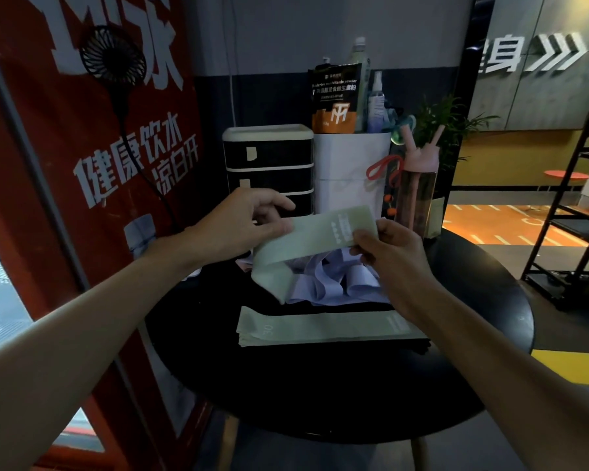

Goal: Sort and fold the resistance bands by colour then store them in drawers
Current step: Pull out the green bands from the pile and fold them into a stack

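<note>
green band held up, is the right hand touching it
Touching. The head view shows the right hand pinching the green band at its printed end, thumb on the front face.

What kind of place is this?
Probably a gym: a green resistance band held up, a vitamin powder pouch, a pink water bottle and a black metal rack.

pale green band (306, 236) held aloft, green stack (320, 329) flat, lilac heap (334, 280) behind

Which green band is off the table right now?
The green band held between left hand and right hand; the green stack lies flat on the table.
</note>
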A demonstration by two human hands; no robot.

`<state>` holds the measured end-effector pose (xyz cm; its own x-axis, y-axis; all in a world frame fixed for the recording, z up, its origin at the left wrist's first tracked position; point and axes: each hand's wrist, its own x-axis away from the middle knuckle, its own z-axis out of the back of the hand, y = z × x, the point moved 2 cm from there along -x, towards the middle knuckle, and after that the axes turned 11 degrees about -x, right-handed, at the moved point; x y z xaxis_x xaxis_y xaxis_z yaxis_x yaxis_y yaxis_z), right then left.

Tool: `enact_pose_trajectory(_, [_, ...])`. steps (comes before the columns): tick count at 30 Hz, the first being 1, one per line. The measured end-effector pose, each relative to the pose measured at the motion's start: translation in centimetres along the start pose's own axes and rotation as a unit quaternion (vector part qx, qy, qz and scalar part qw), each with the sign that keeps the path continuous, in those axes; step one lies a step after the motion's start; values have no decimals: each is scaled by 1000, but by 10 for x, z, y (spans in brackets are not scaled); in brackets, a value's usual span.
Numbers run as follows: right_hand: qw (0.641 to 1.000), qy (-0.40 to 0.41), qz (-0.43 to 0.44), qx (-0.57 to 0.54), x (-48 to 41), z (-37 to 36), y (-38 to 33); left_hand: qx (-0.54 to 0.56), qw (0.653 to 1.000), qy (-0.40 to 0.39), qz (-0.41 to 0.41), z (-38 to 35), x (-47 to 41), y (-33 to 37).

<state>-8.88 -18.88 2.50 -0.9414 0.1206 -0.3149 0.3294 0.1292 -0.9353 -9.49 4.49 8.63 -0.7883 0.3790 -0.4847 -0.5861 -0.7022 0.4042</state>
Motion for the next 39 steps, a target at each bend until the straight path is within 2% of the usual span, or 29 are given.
enact_pose_trajectory(7, [998, 30, 9, -61, 7, 9, -4, -5, 999, -5, 40, -15, 0, -9])
enact_pose_trajectory(11, [998, 36, 7, -60, 7, 18, -4, -15, 999, -2, 51, -14, 2, -15])
enact_pose_trajectory(15, [999, 34, 8, -20, 10, 24, 1, -31, 997, -34, 54, -22, 7, -19])
enact_pose_trajectory(21, [999, 27, 2, 20, 16, 31, 16, 8, 993, -80, 84, -34, 19, -26])
enact_pose_trajectory(26, [998, 48, -15, -26, 15, 37, 21, 10, 990, -119, 81, -37, 27, -26])
enact_pose_trajectory(30, [996, 80, -15, -44, 12, 54, 21, 24, 986, -122, 111, -30, 34, -40])
enact_pose_trajectory(35, [994, 81, -47, -47, 11, 72, 29, 94, 980, -121, 128, -21, 42, -49])
enact_pose_trajectory(39, [997, 74, -21, -19, 14, 81, 34, 174, 965, -107, 163, -26, 52, -50])
